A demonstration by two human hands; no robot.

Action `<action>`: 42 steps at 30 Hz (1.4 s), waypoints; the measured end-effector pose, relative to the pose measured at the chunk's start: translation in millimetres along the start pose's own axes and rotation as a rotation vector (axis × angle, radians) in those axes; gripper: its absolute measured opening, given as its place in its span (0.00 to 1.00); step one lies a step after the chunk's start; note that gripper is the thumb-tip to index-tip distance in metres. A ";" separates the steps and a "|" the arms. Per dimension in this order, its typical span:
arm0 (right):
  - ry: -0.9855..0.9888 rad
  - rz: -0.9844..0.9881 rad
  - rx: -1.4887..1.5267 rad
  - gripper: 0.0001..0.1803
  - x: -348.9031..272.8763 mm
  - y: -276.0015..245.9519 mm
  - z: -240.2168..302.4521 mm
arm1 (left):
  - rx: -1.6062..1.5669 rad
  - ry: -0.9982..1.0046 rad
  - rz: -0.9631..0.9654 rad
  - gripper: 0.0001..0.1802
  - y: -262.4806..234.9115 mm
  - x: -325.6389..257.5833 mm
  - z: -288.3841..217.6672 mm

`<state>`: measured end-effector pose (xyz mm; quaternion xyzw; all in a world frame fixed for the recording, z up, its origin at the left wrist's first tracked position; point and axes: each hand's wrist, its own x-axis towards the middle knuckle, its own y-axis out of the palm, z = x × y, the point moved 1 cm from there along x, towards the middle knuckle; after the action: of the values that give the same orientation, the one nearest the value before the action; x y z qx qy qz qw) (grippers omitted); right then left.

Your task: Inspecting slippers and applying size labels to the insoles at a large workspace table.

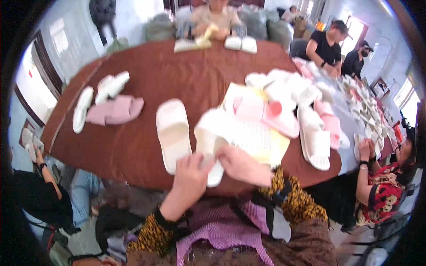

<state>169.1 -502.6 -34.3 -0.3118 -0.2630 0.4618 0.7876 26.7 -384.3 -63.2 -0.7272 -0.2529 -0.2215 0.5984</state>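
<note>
A white slide slipper (212,125) lies in front of me near the table's front edge, with both hands at it. The fingers of my left hand (191,175) are bent over its left side by the strap. My right hand (242,166) pinches its right side, fingers closed. Just left of it rests another white slipper (173,131), open side up, close to my left hand but not held. Right beside the held slipper, a white printed sheet (255,139) lies over yellow paper (280,148), with pink slippers (257,111) on top.
A brown cloth covers the table (146,66). At left lie pink slippers (116,110) and white slippers (112,86). A slipper pile (288,86) and a white slipper (315,137) are at right. People work opposite (217,22) and at right (326,46).
</note>
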 end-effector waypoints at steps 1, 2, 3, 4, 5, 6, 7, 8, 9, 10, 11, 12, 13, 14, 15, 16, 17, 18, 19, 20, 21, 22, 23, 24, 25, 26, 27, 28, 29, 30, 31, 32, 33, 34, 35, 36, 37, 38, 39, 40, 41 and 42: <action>0.003 -0.003 -0.002 0.11 -1.7 -0.2 -0.3 | 0.016 0.017 0.009 0.22 -2.3 1.9 -1.8; 0.028 0.003 -0.021 0.11 -4.2 -0.1 2.1 | 0.031 0.030 0.016 0.23 -5.3 1.9 -2.9; -0.016 0.027 0.012 0.11 -5.6 -3.2 5.8 | 0.010 0.019 0.042 0.23 -11.1 2.5 -5.4; -0.050 -0.016 0.007 0.12 -9.0 -0.1 4.6 | 0.018 0.019 0.041 0.23 -13.6 1.1 -7.8; -0.026 -0.002 -0.016 0.12 -10.3 0.7 5.2 | 0.038 0.028 0.059 0.23 -13.8 0.7 -7.1; 0.008 0.016 -0.037 0.12 -13.8 1.4 6.8 | 0.051 0.034 0.085 0.23 -13.9 -0.5 -7.5; -0.002 0.000 -0.037 0.12 -15.4 1.8 8.2 | 0.062 0.048 0.077 0.23 -15.2 0.2 -8.1; -0.002 -0.020 -0.022 0.12 -16.5 2.4 9.2 | 0.036 0.040 0.067 0.23 -16.9 1.0 -8.5; 0.005 -0.035 -0.005 0.11 -18.2 3.1 9.1 | 0.004 0.029 0.064 0.23 -16.7 1.2 -8.7; 0.008 -0.041 -0.002 0.11 -18.8 2.4 10.6 | 0.004 0.036 0.068 0.23 -16.6 2.1 -8.0; 0.019 -0.042 -0.016 0.11 -19.2 1.2 12.8 | 0.000 0.039 0.062 0.23 -16.7 2.6 -7.6; 0.028 -0.037 -0.030 0.11 -19.1 0.8 13.7 | -0.003 0.036 0.058 0.23 -16.5 1.9 -7.6; 0.035 -0.031 -0.023 0.11 -19.6 1.1 12.8 | -0.006 0.032 0.068 0.23 -16.0 1.5 -7.6; -0.014 -0.060 -0.015 0.11 -20.6 1.3 12.1 | 0.032 0.052 0.047 0.23 -15.5 1.8 -7.7; -0.061 -0.088 -0.007 0.12 -20.4 1.3 12.0 | 0.068 0.070 0.026 0.23 -14.1 2.1 -6.6; -0.050 -0.076 0.001 0.12 -22.1 1.1 15.0 | 0.061 0.061 0.040 0.23 -12.8 1.2 -5.9; -0.025 -0.067 -0.035 0.12 -25.2 -0.2 21.3 | 0.082 0.070 0.032 0.22 -12.3 -0.2 -5.7; 0.004 -0.058 -0.070 0.12 -26.9 0.0 23.6 | 0.098 0.081 0.027 0.22 -11.0 -0.6 -5.2; -0.030 -0.092 -0.096 0.14 -29.0 1.7 22.4 | 0.078 0.063 0.047 0.20 -11.2 0.3 -5.6; -0.011 -0.074 -0.084 0.14 -29.5 2.1 20.5 | 0.065 0.051 0.069 0.20 -10.1 2.2 -4.3; -0.100 -0.126 -0.112 0.15 -30.2 1.4 20.2 | 0.065 0.058 0.045 0.20 -10.5 2.2 -4.0; -0.183 -0.178 -0.143 0.16 -32.2 0.8 18.5 | 0.058 0.065 0.021 0.19 -8.7 1.0 -4.6; -0.217 -0.169 -0.117 0.17 -31.3 -0.8 15.8 | 0.042 0.049 0.033 0.21 -8.5 0.7 -5.3; -0.251 -0.162 -0.087 0.18 -29.8 -3.9 13.2 | 0.029 0.033 0.047 0.22 -10.4 2.3 -6.8; -0.264 -0.174 -0.054 0.19 -32.0 -5.8 14.8 | 0.031 0.016 0.076 0.22 -13.9 3.0 -8.8; -0.246 -0.159 -0.037 0.19 -33.4 -8.3 18.8 | 0.032 0.005 0.077 0.21 -13.6 2.1 -9.3; -0.264 -0.174 -0.047 0.19 -33.6 -6.8 17.5 | 0.038 0.009 0.070 0.21 -14.5 3.1 -9.2; -0.284 -0.193 -0.060 0.19 -34.1 -5.0 15.9 | 0.044 0.015 0.061 0.22 -15.5 3.9 -9.3; -0.267 -0.176 -0.047 0.19 -35.4 -3.3 14.6 | 0.034 0.001 0.081 0.22 -15.6 3.3 -9.7; -0.225 -0.186 -0.036 0.19 -35.1 -3.3 13.1 | 0.032 0.005 0.077 0.22 -15.4 4.7 -9.3; -0.185 -0.198 -0.026 0.20 -34.8 -3.0 11.1 | 0.032 0.010 0.072 0.21 -15.0 5.3 -9.4; -0.175 -0.191 -0.020 0.20 -34.2 -2.8 8.6 | 0.026 0.004 0.083 0.21 -14.5 5.4 -9.6; -0.157 -0.186 0.003 0.20 -33.1 -2.3 6.3 | 0.021 0.004 0.084 0.21 -14.6 4.9 -9.4; -0.140 -0.183 0.025 0.20 -32.8 -1.4 4.8 | 0.016 0.004 0.083 0.21 -14.8 4.3 -9.3; -0.137 -0.179 0.030 0.20 -33.1 -1.6 6.8 | 0.015 0.001 0.089 0.21 -14.9 3.5 -9.3; -0.148 -0.165 0.013 0.20 -34.1 -3.4 11.4 | 0.012 -0.003 0.086 0.21 -15.0 2.6 -10.2; -0.161 -0.151 -0.005 0.21 -34.9 -3.7 14.0 | 0.010 -0.007 0.081 0.21 -15.1 1.9 -10.9; -0.159 -0.148 -0.004 0.21 -36.1 -2.3 13.8 | 0.008 -0.009 0.084 0.21 -15.1 1.3 -11.6; -0.199 -0.109 -0.124 0.21 -37.5 -0.8 14.4 | 0.014 -0.006 0.084 0.21 -15.5 1.4 -12.4; -0.240 -0.070 -0.245 0.21 -38.5 0.4 15.1 | 0.018 -0.003 0.083 0.21 -15.6 1.5 -13.0; -0.239 -0.068 -0.244 0.21 -38.9 0.7 16.1 | 0.017 -0.005 0.084 0.21 -15.2 1.3 -13.3; -0.259 -0.082 -0.348 0.22 -38.8 1.6 18.0 | 0.018 -0.003 0.077 0.21 -14.5 0.4 -13.2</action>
<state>138.7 -532.2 -28.4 -0.3701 -0.4501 0.4131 0.6998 17.5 -395.0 -49.5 -0.7313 -0.2277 -0.1951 0.6126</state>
